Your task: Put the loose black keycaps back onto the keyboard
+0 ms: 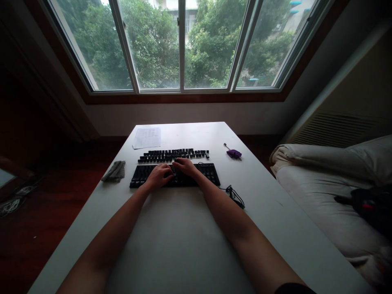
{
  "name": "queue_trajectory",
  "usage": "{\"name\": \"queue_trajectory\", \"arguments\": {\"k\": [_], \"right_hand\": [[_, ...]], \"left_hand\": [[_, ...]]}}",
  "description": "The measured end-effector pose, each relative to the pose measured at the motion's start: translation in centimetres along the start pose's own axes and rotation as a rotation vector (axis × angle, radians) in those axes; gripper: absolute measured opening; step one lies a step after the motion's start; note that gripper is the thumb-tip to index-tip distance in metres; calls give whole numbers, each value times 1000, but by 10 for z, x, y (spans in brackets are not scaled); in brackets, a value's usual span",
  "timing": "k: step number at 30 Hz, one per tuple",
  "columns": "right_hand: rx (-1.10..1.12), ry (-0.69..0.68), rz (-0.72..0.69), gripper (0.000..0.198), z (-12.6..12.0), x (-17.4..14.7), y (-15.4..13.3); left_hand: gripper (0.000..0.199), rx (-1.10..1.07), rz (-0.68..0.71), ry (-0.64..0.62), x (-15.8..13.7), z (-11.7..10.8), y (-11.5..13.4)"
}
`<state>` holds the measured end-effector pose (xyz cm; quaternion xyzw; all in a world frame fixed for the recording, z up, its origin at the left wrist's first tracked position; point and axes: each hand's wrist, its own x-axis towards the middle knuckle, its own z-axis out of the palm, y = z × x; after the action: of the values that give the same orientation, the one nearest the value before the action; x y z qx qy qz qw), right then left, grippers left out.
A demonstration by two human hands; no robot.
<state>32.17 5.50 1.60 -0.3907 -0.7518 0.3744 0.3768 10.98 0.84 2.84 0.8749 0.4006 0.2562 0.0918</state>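
A black keyboard (211, 173) lies across the white table in front of me. Behind it, loose black keycaps (170, 156) are set out in rows. My left hand (159, 176) rests over the left-middle part of the keyboard, its thumb apart from the curved fingers, and nothing shows in it. Further up, at the keyboard's back edge near the keycaps, my right hand (185, 166) has its fingers drawn together. Something small and dark is at those fingertips, too small to make out. Both forearms cover part of the keyboard's front edge.
A coiled black cable (235, 197) lies right of the keyboard. Further back are a purple object (234, 154) and a small brush-like tool (227, 146). A grey cloth (114, 171) and a printed paper (147, 138) lie on the left. A padded seat (303, 192) stands right of the table.
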Motion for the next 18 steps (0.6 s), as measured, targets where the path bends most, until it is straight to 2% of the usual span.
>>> {"name": "queue_trajectory", "arguments": {"k": [18], "right_hand": [[-42,5,-3,37,1,1,-1]], "left_hand": [[13,2,-2,-4,1,1,-1]]}}
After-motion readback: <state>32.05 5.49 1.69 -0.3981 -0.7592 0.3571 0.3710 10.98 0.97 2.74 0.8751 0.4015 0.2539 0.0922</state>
